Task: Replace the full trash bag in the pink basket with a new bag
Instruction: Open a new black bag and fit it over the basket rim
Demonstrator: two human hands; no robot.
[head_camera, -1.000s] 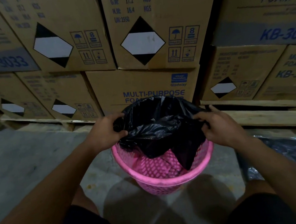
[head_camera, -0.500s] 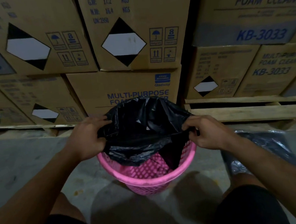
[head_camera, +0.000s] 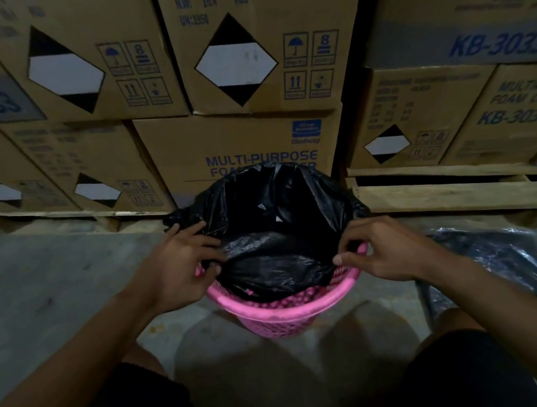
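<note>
A pink mesh basket (head_camera: 282, 314) stands on the concrete floor between my knees. A new black trash bag (head_camera: 279, 222) sits in it with its mouth spread wide open, its far edge standing above the rim. My left hand (head_camera: 181, 272) grips the bag's left edge at the basket's left rim. My right hand (head_camera: 381, 251) pinches the bag's right edge at the right rim, thumb and fingers curled. The front of the pink rim is bare, with the bag hanging inside it.
Stacked cardboard boxes (head_camera: 240, 140) on wooden pallets (head_camera: 458, 193) form a wall right behind the basket. A dark, shiny plastic bag (head_camera: 485, 260) lies on the floor to the right, beside my right arm. Grey concrete floor (head_camera: 44, 286) stretches to the left.
Both hands have pulled the bag's edges apart and down to the rim, so the bag's mouth is now wide open. The view has moved closer to the basket.
</note>
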